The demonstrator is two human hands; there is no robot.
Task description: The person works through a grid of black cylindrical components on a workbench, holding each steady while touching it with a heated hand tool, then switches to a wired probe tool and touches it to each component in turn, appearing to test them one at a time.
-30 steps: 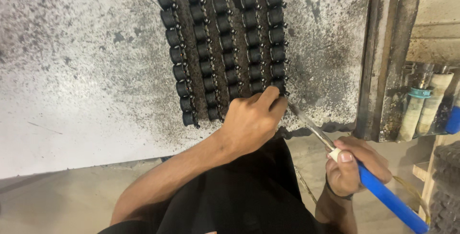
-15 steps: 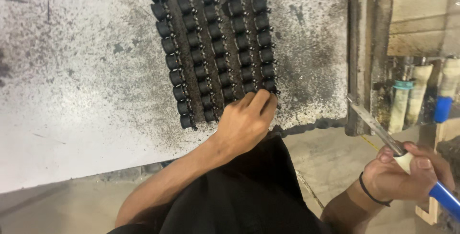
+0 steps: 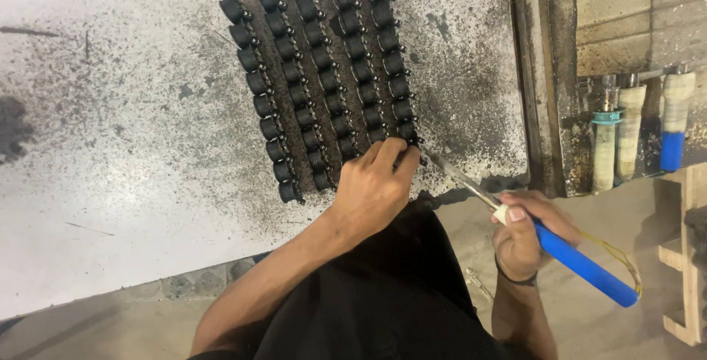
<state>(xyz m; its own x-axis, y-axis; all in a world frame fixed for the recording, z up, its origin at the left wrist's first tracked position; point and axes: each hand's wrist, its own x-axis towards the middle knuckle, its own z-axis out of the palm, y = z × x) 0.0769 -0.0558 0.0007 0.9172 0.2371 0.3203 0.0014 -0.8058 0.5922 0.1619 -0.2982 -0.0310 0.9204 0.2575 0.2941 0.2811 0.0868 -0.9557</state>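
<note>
Several rows of small black cylindrical parts (image 3: 324, 72) lie side by side on a speckled white metal tabletop (image 3: 110, 146). My left hand (image 3: 375, 187) rests on the near right end of the rows, fingers curled on the last parts. My right hand (image 3: 526, 231) grips a soldering iron with a blue handle (image 3: 582, 264). Its metal tip (image 3: 453, 172) reaches to the parts just beside my left fingers. A thin yellow cord trails from the handle's end.
A dark metal post (image 3: 537, 72) runs along the table's right edge. Beyond it, several more tool handles (image 3: 626, 139), one with a blue grip (image 3: 672, 146), stand in a holder. A wooden frame (image 3: 688, 257) sits at far right. Concrete floor lies below.
My right hand has brought the iron back in from the right, so its tip is again at the parts beside my left fingers. The left hand has stayed on the rows.
</note>
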